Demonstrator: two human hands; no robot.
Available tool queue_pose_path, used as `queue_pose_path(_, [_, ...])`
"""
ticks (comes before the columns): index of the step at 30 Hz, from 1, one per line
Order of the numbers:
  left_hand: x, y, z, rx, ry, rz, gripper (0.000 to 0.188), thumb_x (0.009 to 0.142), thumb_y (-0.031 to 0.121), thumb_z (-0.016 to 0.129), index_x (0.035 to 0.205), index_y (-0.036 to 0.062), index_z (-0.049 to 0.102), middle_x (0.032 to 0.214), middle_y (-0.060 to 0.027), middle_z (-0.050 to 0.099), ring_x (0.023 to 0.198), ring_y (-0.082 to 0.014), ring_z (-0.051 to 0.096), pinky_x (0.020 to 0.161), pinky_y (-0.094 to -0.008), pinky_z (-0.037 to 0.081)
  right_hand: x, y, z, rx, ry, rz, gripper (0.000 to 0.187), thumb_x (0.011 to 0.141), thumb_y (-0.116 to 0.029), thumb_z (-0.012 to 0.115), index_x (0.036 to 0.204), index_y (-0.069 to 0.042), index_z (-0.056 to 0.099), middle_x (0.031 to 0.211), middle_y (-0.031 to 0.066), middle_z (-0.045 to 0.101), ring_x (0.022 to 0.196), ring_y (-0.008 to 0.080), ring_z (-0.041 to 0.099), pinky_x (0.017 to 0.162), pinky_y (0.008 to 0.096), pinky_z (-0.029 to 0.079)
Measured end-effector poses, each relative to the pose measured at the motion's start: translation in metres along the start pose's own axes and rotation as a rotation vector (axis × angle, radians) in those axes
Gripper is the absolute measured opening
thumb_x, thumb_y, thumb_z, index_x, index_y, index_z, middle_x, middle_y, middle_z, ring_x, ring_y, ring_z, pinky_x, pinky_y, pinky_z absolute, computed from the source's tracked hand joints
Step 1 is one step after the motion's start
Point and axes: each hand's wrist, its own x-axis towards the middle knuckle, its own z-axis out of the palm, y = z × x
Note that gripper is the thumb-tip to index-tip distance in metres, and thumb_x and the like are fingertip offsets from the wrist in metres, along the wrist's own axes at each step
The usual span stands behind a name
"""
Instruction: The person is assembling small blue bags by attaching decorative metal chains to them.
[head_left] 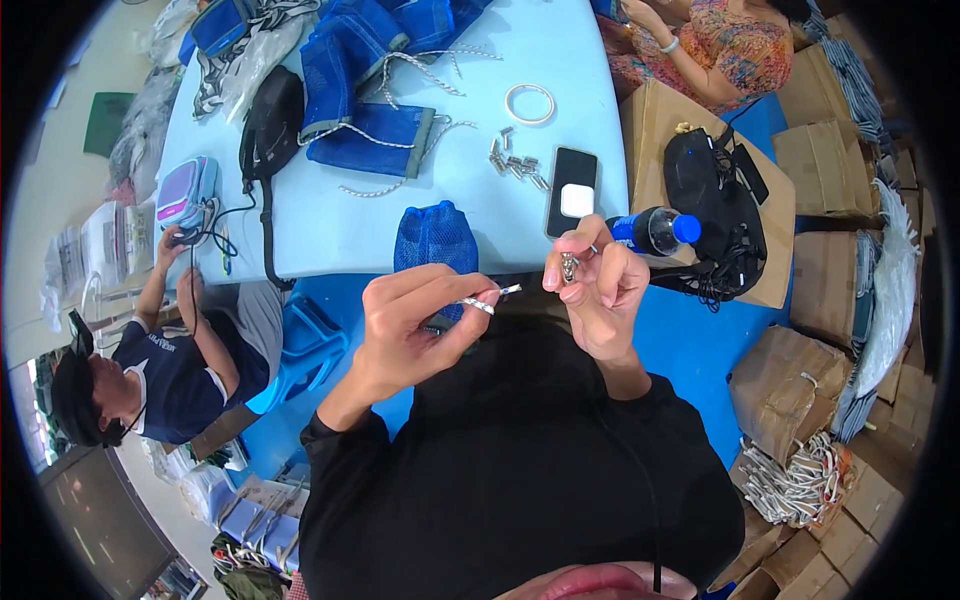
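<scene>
My left hand (412, 325) pinches a white cord (476, 304) with dark flecks between thumb and fingers, its ends poking out toward the right. In my right hand (606, 295), thumb and fingertips grip a small silver metal cord lock (568, 267). The two hands are apart, held up in front of the near table edge. Just behind my left hand is a blue mesh drawstring bag (436, 238), partly hidden by that hand. Farther back, several similar small metal pieces (516, 165) lie loose on the light blue table (500, 215).
More blue mesh bags (365, 135) with cords lie at the back. A phone (572, 180) with a white case on it, a roll of tape (529, 104) and a blue-capped bottle (660, 231) are to the right. A black pouch (272, 125) lies left. Two people sit nearby.
</scene>
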Motion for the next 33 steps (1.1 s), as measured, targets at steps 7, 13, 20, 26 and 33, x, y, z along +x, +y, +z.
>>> queue_pose_path(7, [0.003, 0.005, -0.001, 0.026, 0.021, 0.038, 0.013, 0.081, -0.001, 0.078, 0.094, -0.0008, 0.076, 0.073, -0.0089, 0.07, 0.058, -0.0192, 0.064, 0.052, -0.0283, 0.047, -0.002, 0.0, -0.001, -0.035, -0.01, -0.003, 0.045, 0.088, 0.013, 0.075, 0.071, -0.009, 0.039, 0.124, 0.0232, 0.063, 0.09, 0.022, 0.068, 0.08, 0.0364, 0.058])
queue_pose_path(13, [0.012, 0.011, -0.004, 0.033, 0.043, 0.095, 0.016, 0.078, -0.001, 0.08, 0.094, 0.0013, 0.077, 0.075, -0.0071, 0.07, 0.059, -0.0191, 0.064, 0.052, -0.0286, 0.047, -0.005, 0.001, -0.001, -0.087, -0.039, 0.006, 0.046, 0.088, 0.011, 0.076, 0.071, -0.008, 0.039, 0.122, 0.0248, 0.064, 0.09, 0.0209, 0.068, 0.081, 0.0366, 0.058])
queue_pose_path(20, [0.014, 0.009, 0.003, 0.014, 0.071, 0.146, 0.01, 0.082, 0.001, 0.08, 0.091, 0.0005, 0.078, 0.068, -0.0047, 0.067, 0.053, -0.0104, 0.053, 0.046, -0.0245, 0.032, -0.006, 0.002, 0.001, -0.084, -0.035, -0.01, 0.045, 0.088, 0.01, 0.077, 0.071, -0.008, 0.039, 0.121, 0.0243, 0.064, 0.09, 0.0207, 0.068, 0.082, 0.0373, 0.059])
queue_pose_path(26, [0.009, 0.012, -0.001, 0.039, 0.002, 0.072, 0.02, 0.077, -0.001, 0.08, 0.096, 0.0028, 0.077, 0.077, -0.0075, 0.071, 0.061, -0.0206, 0.065, 0.054, -0.0291, 0.048, -0.014, 0.005, -0.002, -0.073, 0.0, 0.039, 0.046, 0.088, 0.009, 0.078, 0.071, -0.009, 0.039, 0.122, 0.0227, 0.064, 0.09, 0.0214, 0.069, 0.082, 0.0377, 0.059])
queue_pose_path(33, [0.024, 0.008, 0.009, 0.004, 0.057, 0.1, 0.007, 0.082, 0.001, 0.08, 0.089, 0.0009, 0.078, 0.067, -0.0031, 0.066, 0.049, -0.009, 0.044, 0.045, -0.0255, 0.027, -0.006, 0.007, -0.008, -0.023, 0.055, 0.087, 0.046, 0.088, 0.009, 0.078, 0.071, -0.009, 0.039, 0.121, 0.0215, 0.065, 0.09, 0.0217, 0.069, 0.082, 0.0374, 0.059])
